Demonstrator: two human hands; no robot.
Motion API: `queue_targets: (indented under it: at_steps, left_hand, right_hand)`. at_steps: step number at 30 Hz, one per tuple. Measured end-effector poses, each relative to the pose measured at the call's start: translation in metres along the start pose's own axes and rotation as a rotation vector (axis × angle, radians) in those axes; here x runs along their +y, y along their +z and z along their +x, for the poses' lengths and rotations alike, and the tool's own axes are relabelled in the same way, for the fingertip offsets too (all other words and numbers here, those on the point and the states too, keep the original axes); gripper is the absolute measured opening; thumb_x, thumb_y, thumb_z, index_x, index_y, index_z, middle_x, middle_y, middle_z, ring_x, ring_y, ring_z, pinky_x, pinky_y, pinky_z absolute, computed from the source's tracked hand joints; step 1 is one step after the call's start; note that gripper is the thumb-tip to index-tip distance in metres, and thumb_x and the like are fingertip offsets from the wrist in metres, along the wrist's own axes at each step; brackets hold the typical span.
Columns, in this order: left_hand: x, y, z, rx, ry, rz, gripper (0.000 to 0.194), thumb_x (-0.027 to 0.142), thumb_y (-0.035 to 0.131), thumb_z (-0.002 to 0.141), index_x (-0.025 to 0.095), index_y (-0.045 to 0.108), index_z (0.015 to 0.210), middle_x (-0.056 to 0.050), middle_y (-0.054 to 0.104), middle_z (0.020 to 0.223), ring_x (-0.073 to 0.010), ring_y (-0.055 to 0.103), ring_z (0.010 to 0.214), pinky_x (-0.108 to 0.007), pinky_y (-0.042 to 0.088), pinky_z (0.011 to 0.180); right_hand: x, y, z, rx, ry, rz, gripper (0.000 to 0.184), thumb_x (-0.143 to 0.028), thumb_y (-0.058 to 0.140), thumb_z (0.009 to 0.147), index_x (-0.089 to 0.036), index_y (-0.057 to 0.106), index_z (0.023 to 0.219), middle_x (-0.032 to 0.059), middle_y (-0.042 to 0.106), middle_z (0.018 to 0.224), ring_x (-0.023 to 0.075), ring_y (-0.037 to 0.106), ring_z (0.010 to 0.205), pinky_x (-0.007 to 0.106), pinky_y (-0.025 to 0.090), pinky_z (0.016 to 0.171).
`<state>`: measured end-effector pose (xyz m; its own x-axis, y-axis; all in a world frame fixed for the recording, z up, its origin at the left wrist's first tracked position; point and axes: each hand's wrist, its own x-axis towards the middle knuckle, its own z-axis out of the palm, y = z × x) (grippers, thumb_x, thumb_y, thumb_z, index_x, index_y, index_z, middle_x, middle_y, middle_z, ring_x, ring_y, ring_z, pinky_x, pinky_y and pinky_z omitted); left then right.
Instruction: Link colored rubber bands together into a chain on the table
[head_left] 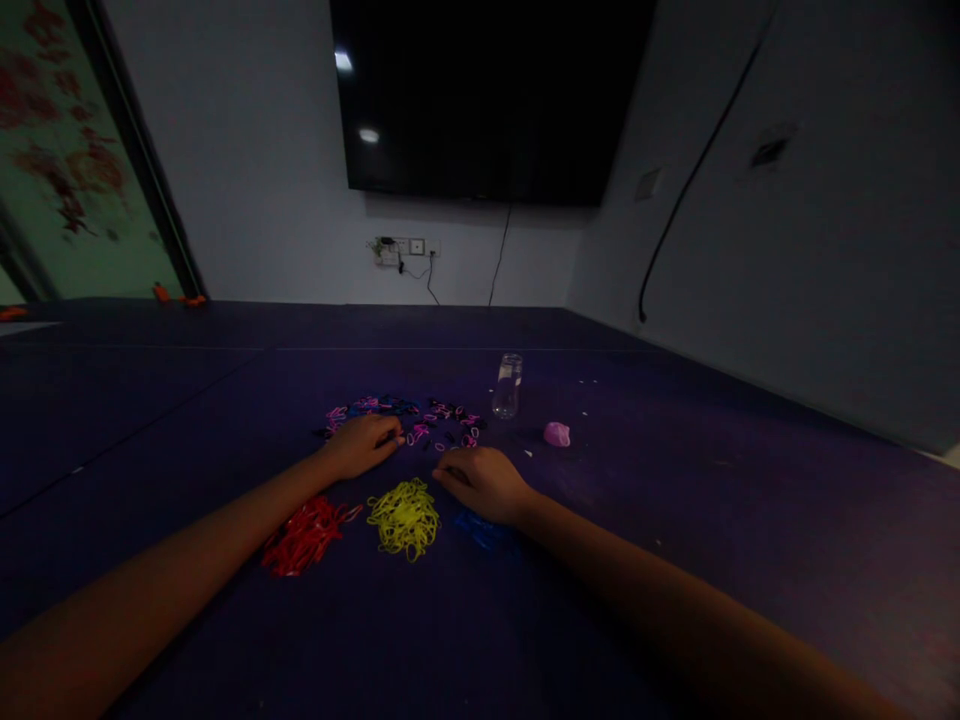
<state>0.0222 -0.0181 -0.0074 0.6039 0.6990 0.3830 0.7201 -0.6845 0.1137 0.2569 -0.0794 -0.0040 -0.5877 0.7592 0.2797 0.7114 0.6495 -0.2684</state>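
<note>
Small rubber bands lie on a dark purple surface (pixel 675 520). A mixed scatter of pink, black and blue bands (pixel 442 412) spreads at the far side. Nearer me sit a red pile (pixel 306 535), a yellow pile (pixel 405 517) and a blue pile (pixel 484 530). My left hand (pixel 364 444) rests at the near edge of the mixed scatter, fingers curled and pinched on a band. My right hand (pixel 482 482) lies knuckles up just behind the blue pile, fingers curled under; what they hold is hidden.
A clear plastic jar (pixel 508 385) stands beyond the scatter, and a pink lid (pixel 556 434) lies to its right. A dark screen (pixel 487 95) hangs on the back wall above a socket (pixel 405 247). A grey wall (pixel 810 260) runs along the right.
</note>
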Motion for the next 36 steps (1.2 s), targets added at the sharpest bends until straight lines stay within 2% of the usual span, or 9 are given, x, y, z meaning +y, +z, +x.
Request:
queue_targets:
  at_steps: [36]
  left_hand:
    - [0.0003, -0.0009, 0.0003, -0.012, -0.018, 0.001, 0.022, 0.033, 0.042, 0.088, 0.018, 0.056, 0.082, 0.000, 0.052, 0.063, -0.0151, 0.049, 0.061, -0.025, 0.031, 0.056]
  right_hand:
    - [0.0008, 0.0005, -0.0004, 0.026, -0.025, -0.003, 0.024, -0.031, 0.045, 0.093, -0.017, 0.064, 0.086, 0.0005, 0.062, 0.072, 0.0090, 0.050, 0.061, 0.023, 0.025, 0.055]
